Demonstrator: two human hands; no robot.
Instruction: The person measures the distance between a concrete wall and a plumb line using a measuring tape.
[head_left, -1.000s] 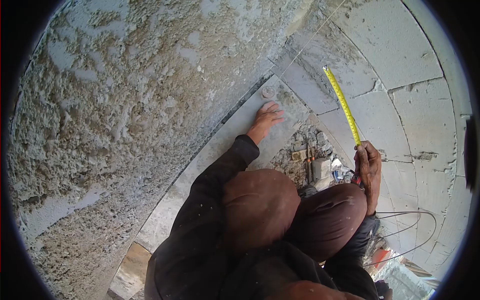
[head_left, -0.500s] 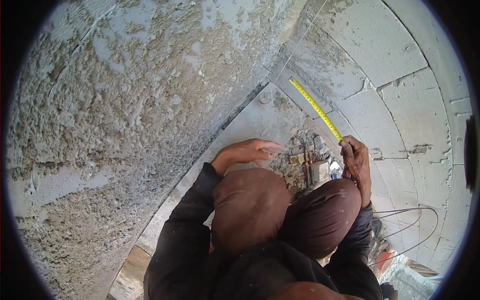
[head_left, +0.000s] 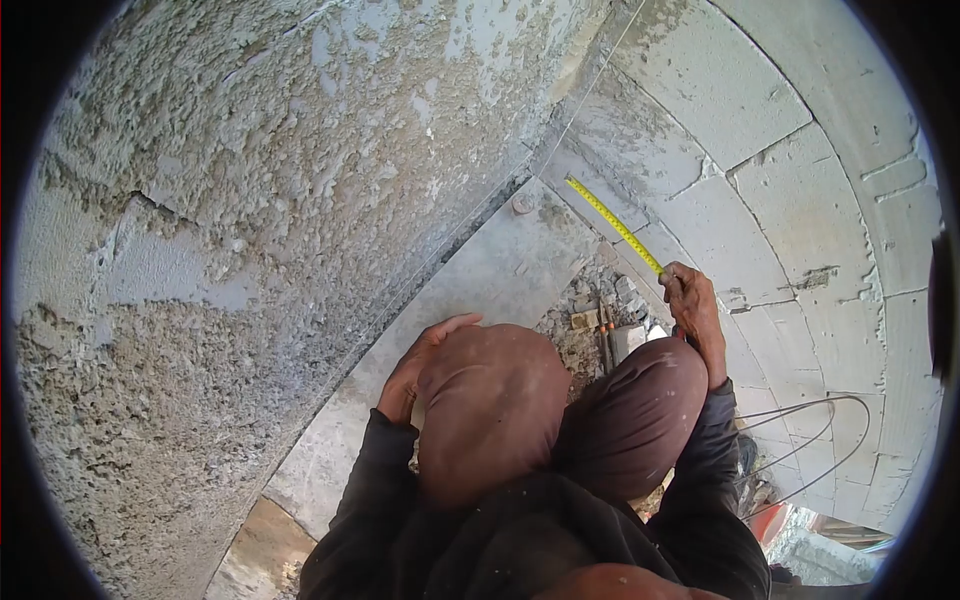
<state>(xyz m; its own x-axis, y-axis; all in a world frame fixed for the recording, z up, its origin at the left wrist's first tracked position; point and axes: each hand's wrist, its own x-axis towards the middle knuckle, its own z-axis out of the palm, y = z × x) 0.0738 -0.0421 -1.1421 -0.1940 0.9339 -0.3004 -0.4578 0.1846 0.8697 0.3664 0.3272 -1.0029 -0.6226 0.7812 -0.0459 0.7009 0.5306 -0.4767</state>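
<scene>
Right hand's grip [head_left: 697,310] is pinching the yellow measuring tape [head_left: 616,226], its blade running long-ways ahead and left of it toward the slab's [head_left: 490,262] far corner, while the left hand [head_left: 418,365], loosely uncurled, is well apart by the knee [head_left: 495,400].

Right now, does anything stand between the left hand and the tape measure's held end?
Yes: the left knee, right beside the left hand, on the straight line toward the right hand holding the tape measure. Beyond the knee, nothing else visible stands in the way.
</scene>
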